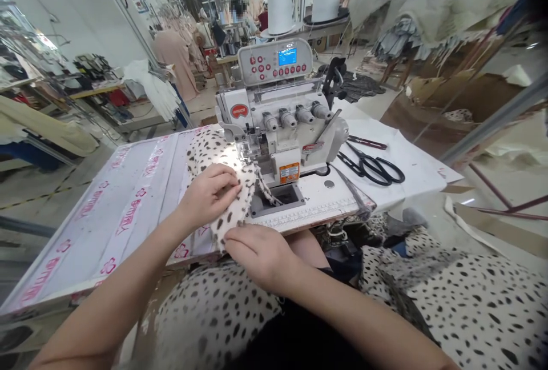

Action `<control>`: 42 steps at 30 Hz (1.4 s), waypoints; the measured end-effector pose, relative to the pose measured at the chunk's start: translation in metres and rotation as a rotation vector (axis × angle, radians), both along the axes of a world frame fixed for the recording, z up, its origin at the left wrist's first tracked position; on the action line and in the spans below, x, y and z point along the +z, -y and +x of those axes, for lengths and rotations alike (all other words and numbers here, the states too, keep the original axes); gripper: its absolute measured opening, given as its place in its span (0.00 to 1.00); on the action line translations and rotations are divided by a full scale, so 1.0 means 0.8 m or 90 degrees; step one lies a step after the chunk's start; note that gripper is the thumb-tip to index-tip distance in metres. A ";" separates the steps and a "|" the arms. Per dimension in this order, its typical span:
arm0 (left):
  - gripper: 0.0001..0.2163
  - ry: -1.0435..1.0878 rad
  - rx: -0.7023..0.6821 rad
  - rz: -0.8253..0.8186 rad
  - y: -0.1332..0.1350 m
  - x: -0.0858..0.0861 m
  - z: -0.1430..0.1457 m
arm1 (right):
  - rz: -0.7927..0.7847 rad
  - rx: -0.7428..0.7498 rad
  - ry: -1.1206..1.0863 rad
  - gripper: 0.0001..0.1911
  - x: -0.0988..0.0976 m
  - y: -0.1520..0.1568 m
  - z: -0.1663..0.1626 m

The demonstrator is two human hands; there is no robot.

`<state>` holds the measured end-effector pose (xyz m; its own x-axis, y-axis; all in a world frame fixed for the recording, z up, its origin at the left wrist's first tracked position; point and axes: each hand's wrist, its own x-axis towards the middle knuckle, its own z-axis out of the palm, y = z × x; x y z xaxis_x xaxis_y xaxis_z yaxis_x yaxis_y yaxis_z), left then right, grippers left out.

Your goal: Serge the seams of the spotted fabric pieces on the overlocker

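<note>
Clamped on it from here: my left hand (208,196) and right hand (257,256) pin the spotted fabric (246,184) to the table, its edge reaching the overlocker presser foot (245,150) just ahead of the grip, black-handled scissors (372,167) off right.

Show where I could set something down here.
The white board with pink print left of the spotted fabric is free, as is the white sheet right of the black-handled scissors. It's crowded at the white overlock machine, around the left hand and right hand.
</note>
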<state>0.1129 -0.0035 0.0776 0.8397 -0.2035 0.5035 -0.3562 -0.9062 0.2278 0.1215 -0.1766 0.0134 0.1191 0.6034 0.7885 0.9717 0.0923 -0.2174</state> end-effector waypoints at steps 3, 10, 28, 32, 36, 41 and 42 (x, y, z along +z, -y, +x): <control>0.04 0.000 0.004 0.006 -0.005 -0.002 -0.003 | -0.022 0.011 -0.023 0.12 -0.006 -0.001 0.000; 0.05 -0.008 0.020 0.034 0.004 -0.001 -0.007 | -0.027 0.043 -0.153 0.10 -0.002 0.016 0.004; 0.09 -0.004 0.096 0.047 0.003 0.001 0.002 | 0.003 0.069 -0.336 0.06 0.003 -0.002 0.074; 0.11 -0.007 0.134 0.044 0.007 -0.001 0.000 | 0.019 0.055 -0.328 0.06 0.008 -0.011 0.090; 0.12 -0.038 0.150 0.036 -0.004 -0.001 0.008 | -0.010 0.033 -0.266 0.06 0.015 -0.018 0.108; 0.14 -0.078 0.173 0.065 -0.018 0.005 0.028 | -0.119 -0.138 -0.107 0.08 0.032 -0.020 0.115; 0.14 -0.082 0.175 0.076 -0.018 0.006 0.032 | -0.127 -0.172 -0.079 0.09 0.034 -0.018 0.114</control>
